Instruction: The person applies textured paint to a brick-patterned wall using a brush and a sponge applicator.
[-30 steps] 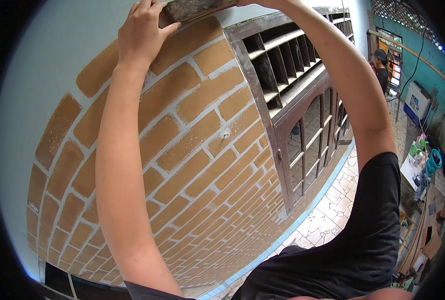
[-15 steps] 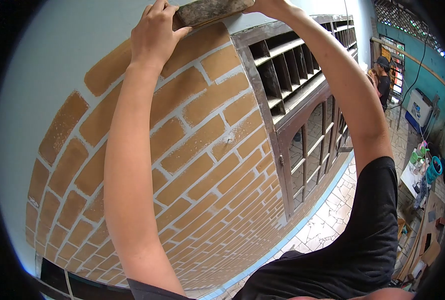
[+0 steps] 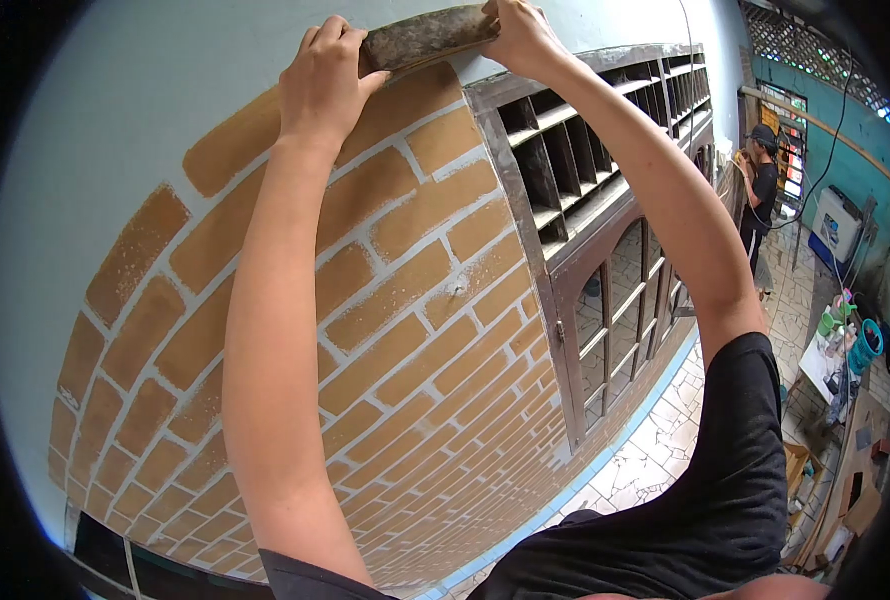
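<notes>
A worn, stained board-like piece (image 3: 430,36) lies against the upper wall, above the top row of brown painted bricks (image 3: 405,98). My left hand (image 3: 325,75) grips its left end, the thumb along the lower edge. At the right end my right hand (image 3: 521,38) has its fingers closed round the piece. Both arms are raised. What the piece's wall-facing side looks like is hidden. Pale lines separate the bricks, and light blue plain wall (image 3: 215,60) shows above and to the left.
Right of the bricks is a dark wooden window frame (image 3: 555,300) with slats. Further back a person (image 3: 762,185) in black stands by the wall. A white and blue cooler (image 3: 837,225), a teal basket (image 3: 867,345) and planks (image 3: 845,480) lie at the right.
The view has shifted slightly, and my right hand shows more fully at the piece's right end. Both hands still hold the piece. More of the other person's body is visible.
</notes>
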`<state>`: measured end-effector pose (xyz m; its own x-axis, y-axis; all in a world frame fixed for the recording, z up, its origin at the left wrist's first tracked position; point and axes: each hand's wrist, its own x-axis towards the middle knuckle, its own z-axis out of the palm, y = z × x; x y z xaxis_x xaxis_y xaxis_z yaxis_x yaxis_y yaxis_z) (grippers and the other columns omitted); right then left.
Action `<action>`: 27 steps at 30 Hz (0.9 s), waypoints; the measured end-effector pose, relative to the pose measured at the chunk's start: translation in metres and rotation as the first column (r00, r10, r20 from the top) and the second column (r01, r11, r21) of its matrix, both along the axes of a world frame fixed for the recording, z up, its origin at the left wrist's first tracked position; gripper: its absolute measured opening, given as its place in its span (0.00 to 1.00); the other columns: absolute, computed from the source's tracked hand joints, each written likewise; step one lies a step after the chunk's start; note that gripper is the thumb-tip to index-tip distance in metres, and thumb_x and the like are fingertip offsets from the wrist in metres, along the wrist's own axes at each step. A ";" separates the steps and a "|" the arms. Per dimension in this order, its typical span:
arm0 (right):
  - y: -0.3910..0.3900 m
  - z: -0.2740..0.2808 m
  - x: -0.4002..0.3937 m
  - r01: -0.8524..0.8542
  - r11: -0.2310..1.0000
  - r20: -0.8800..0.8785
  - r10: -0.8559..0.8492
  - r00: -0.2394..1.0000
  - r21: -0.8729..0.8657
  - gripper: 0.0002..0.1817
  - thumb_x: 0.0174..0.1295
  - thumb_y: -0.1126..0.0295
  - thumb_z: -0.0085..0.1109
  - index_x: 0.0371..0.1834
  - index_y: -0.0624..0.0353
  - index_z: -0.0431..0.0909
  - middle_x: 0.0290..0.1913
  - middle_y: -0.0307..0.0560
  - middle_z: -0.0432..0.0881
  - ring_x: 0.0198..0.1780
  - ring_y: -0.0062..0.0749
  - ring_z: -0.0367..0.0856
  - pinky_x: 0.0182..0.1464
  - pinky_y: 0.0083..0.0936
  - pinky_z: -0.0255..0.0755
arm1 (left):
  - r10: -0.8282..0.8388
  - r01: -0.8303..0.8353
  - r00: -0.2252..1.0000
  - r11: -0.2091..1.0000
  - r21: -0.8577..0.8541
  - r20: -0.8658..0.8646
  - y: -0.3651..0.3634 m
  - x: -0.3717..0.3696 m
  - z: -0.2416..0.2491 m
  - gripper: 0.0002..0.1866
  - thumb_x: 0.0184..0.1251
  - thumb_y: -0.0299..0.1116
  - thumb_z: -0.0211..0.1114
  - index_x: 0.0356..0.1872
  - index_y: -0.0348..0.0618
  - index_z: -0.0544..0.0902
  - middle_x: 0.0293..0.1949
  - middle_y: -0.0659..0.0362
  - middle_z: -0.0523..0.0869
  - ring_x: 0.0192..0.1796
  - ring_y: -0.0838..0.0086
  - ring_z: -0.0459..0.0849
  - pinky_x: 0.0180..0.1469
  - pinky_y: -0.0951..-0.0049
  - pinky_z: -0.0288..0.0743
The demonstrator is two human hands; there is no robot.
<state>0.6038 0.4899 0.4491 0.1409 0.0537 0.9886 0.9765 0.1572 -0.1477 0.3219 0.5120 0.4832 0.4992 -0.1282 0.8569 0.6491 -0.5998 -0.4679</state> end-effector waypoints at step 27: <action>-0.005 -0.013 -0.076 -0.037 0.997 -0.262 0.054 0.964 0.071 0.46 0.42 0.29 0.81 0.34 0.71 0.82 0.40 0.59 0.85 0.49 0.46 0.86 0.54 0.41 0.82 | -0.313 0.470 0.790 0.861 -0.193 0.527 -0.072 -0.045 -0.121 0.21 0.68 0.39 0.76 0.56 0.39 0.84 0.50 0.57 0.81 0.38 0.71 0.76 0.42 0.68 0.77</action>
<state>0.5280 0.4845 0.4358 0.3955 0.0027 0.9185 0.8960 0.2185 -0.3864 0.2771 0.4399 0.3617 -0.0032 0.0760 0.9971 0.4152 -0.9070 0.0705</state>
